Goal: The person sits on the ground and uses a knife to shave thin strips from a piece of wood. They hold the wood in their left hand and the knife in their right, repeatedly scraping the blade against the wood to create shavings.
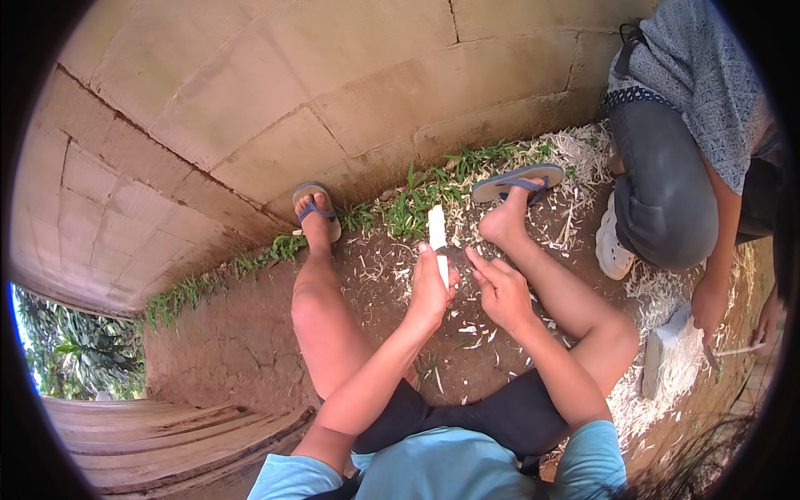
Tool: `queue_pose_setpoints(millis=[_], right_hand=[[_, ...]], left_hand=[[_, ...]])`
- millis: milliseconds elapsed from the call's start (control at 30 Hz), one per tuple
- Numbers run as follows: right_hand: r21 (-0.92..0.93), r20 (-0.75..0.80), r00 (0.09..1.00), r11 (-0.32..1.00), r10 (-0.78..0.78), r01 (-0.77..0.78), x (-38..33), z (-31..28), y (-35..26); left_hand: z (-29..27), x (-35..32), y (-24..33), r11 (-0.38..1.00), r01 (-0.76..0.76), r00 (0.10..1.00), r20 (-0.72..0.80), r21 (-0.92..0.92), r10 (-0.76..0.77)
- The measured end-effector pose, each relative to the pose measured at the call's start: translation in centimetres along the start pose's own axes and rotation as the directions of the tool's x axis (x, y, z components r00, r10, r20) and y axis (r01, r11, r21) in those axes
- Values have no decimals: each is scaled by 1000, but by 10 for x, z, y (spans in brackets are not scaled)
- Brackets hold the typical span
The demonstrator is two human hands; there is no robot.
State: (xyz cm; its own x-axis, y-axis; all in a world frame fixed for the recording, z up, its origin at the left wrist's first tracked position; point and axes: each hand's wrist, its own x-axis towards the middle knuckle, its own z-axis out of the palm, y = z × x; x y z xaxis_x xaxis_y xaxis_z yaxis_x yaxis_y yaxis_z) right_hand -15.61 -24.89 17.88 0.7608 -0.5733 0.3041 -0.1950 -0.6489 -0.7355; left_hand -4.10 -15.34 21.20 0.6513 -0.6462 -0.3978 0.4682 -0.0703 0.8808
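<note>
Pale wooden stick, part-whittled

Pale wooden stick [437,233]: short, squared, whitish; stands nearly upright between the seated person's knees, above bare earth [242,342] strewn with shavings [475,333]. Left hand [431,292] is closed round its lower end, top half free. Right hand [500,287] sits just beside it, fingers curled; whether it holds a blade cannot be told. Handling, by judgement: light, stiff, dry, not slippery; thin edges may splinter. Best gripped low, as now, clear of the worked end. Nearby: blue sandals [315,208], grass strip [417,204], block wall [250,108]; a second person [683,167] crouches to the right over a heap of pale shavings [667,367]
</note>
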Motion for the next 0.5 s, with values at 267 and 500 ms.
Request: queue_pose_setpoints(millis=[267, 500], right_hand=[[63, -268, 890, 928, 369, -366, 29, -16, 58], [-25, 36, 992, 992, 123, -122, 12, -26, 2]], left_hand=[[12, -19, -18, 989, 121, 957, 253, 85, -139], [-16, 8, 8, 954, 190, 979, 123, -233, -165]])
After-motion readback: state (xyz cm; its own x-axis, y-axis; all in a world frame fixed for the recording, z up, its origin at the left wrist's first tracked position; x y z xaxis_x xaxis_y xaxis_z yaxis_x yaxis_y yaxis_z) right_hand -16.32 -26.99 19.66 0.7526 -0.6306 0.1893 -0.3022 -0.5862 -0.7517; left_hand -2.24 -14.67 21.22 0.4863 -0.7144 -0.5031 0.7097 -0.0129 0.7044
